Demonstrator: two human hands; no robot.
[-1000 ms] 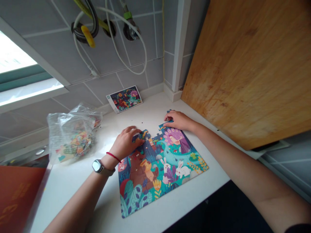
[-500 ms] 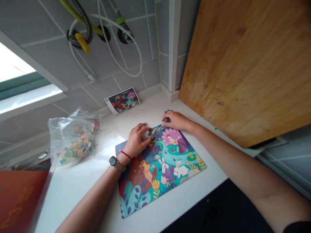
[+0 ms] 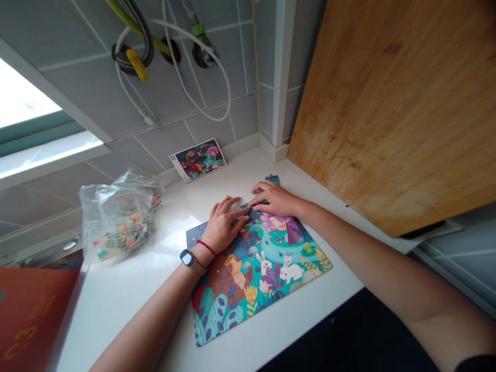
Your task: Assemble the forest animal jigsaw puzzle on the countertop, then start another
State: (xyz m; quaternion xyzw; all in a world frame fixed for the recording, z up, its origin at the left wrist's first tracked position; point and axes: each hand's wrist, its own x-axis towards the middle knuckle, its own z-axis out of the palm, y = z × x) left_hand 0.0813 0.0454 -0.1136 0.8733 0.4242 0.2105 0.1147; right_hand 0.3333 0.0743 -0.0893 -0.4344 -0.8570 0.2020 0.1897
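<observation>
A colourful jigsaw puzzle [image 3: 267,263] with rabbits and a peacock lies on the white counter. My left hand [image 3: 225,225] rests on its upper left part, fingers apart, with nothing seen in it. At the puzzle's top edge is my right hand [image 3: 273,199], its fingertips close to the left fingers and pressed down on the pieces; its fingers are spread. Just beyond the right hand, a loose dark blue piece [image 3: 272,179] lies on the counter, partly covered.
A picture card [image 3: 199,159] leans by the tiled wall. On the left are a clear plastic bag [image 3: 120,222] of pieces and a red box [image 3: 34,315]. A wooden board [image 3: 399,113] stands at the right; cables hang above.
My right hand has moved left along the puzzle's top edge, towards my left hand, and more of the loose piece shows. The left hand has shifted only slightly.
</observation>
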